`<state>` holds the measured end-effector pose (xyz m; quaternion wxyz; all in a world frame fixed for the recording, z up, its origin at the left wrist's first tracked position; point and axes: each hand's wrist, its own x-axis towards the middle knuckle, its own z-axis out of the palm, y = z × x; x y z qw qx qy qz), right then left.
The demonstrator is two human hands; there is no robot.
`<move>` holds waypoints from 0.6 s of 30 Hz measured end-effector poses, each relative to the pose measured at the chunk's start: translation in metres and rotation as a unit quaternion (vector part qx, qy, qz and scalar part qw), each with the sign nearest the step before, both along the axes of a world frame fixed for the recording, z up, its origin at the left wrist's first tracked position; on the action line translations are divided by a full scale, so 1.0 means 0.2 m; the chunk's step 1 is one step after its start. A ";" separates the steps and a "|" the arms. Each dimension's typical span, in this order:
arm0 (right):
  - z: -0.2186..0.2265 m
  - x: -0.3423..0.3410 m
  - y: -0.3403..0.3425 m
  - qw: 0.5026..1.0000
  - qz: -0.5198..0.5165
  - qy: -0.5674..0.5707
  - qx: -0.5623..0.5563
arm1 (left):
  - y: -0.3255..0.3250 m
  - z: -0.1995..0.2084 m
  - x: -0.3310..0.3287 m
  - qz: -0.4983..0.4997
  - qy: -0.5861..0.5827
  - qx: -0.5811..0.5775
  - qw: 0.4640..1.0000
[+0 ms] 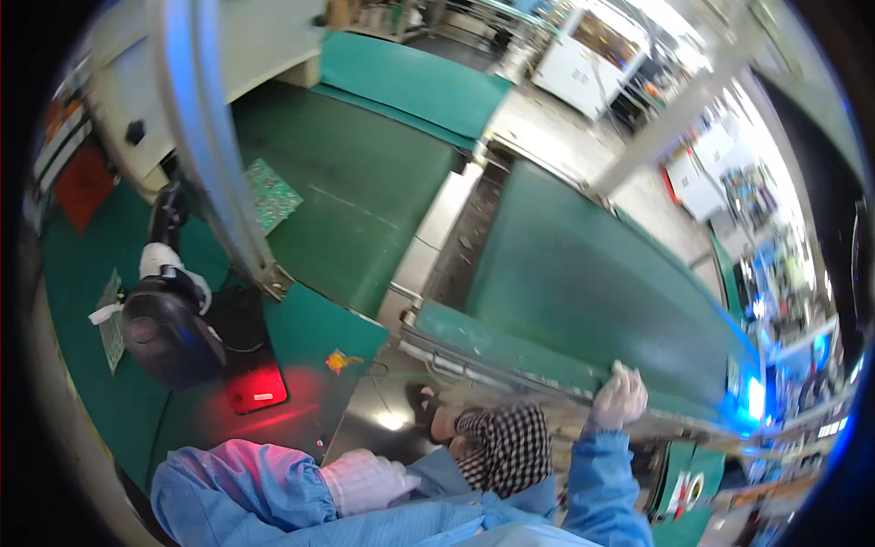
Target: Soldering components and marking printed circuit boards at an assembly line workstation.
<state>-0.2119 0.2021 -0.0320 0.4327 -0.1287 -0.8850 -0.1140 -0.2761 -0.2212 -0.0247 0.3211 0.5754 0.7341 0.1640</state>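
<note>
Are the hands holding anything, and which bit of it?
The white-gloved right hand is at the near edge of the flat green conveyor belt; whether it grips cannot be told. The blurred white-gloved left hand shows nothing held.

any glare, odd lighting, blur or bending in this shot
Head view: red light washes the green mat below the black scanner-like device; a blue-white lamp glares by the right-hand green belt; the left hand looks smeared; the fisheye lens bows the metal post and leaves the rim black.
</note>
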 end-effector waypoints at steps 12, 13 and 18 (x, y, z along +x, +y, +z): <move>0.16 0.06 -0.09 0.983 -0.014 0.030 -0.180 | 0.09 -0.01 0.03 0.027 0.210 -0.142 0.967; 0.16 0.12 -0.09 0.975 -0.009 0.030 -0.218 | 0.09 -0.02 0.04 0.032 0.230 -0.177 0.956; 0.06 0.50 -0.09 0.956 0.042 0.099 -0.273 | 0.09 -0.09 0.07 0.070 0.232 -0.139 0.960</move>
